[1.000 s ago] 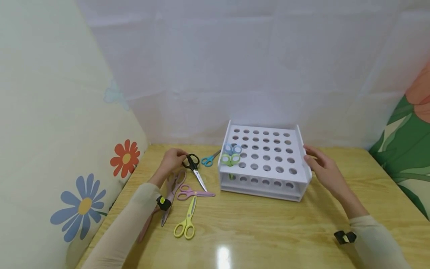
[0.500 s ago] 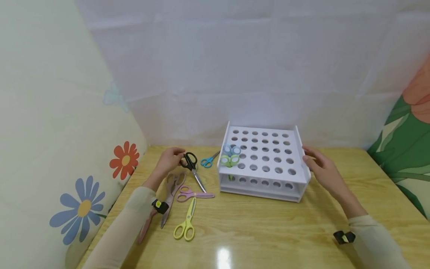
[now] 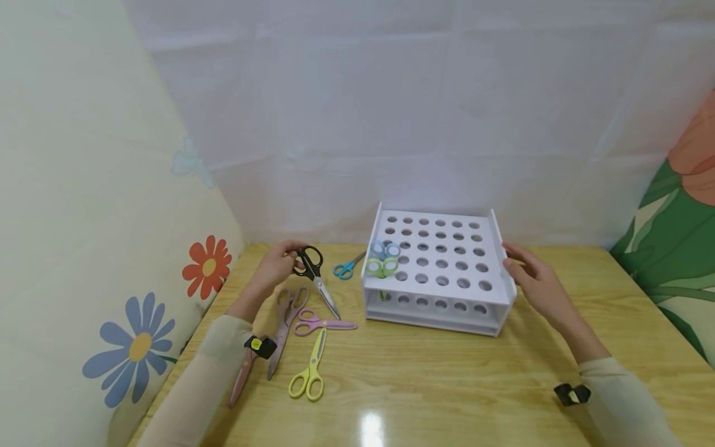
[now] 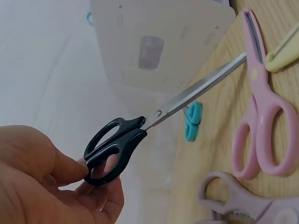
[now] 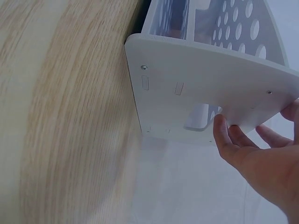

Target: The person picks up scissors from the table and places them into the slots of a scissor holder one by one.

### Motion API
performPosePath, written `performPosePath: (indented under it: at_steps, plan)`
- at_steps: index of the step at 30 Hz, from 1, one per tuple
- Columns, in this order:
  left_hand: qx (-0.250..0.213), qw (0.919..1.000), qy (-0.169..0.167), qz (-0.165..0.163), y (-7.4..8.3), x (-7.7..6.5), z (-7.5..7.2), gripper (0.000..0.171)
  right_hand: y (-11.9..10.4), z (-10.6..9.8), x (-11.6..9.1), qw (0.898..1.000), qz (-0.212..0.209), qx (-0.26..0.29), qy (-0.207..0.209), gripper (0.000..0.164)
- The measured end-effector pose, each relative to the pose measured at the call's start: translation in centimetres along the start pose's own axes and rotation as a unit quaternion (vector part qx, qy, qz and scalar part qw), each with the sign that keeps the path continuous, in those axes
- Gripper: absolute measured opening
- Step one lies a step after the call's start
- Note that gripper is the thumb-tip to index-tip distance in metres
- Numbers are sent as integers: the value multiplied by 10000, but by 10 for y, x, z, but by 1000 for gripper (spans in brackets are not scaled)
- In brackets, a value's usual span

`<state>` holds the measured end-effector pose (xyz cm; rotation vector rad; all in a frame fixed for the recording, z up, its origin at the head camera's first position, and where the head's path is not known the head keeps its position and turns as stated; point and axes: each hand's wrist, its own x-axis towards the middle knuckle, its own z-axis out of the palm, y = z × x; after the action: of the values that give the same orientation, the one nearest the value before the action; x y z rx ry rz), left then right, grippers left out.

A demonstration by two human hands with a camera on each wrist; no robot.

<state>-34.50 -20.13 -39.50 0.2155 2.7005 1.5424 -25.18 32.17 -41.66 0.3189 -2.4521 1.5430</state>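
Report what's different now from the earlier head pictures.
The left hand has moved a little to the person's left, drawing the black scissors that way, mostly at the handle end; it was already at the handle before.

The right hand stays against the side of the white rack. The yellow scissors and green scissors stay put.

1. You can't read any words or numbers on the black scissors (image 4: 134, 138).
2. You can't read any on the white rack (image 3: 432, 254) either.
3. The yellow spot (image 3: 256, 344) by your left cuff (image 3: 224, 335) is too small to read.
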Motion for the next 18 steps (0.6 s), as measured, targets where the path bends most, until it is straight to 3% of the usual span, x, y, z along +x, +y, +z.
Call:
performPosePath:
  at_steps: [12, 18]
  plan:
    - [130, 9992, -231, 283, 32, -16, -2, 38, -1, -2, -2, 9998, 93, -166, 11, 56]
    - [186, 9989, -132, 398, 45, -22, -2, 36, 0, -1, 0, 10000, 44, -68, -4, 55]
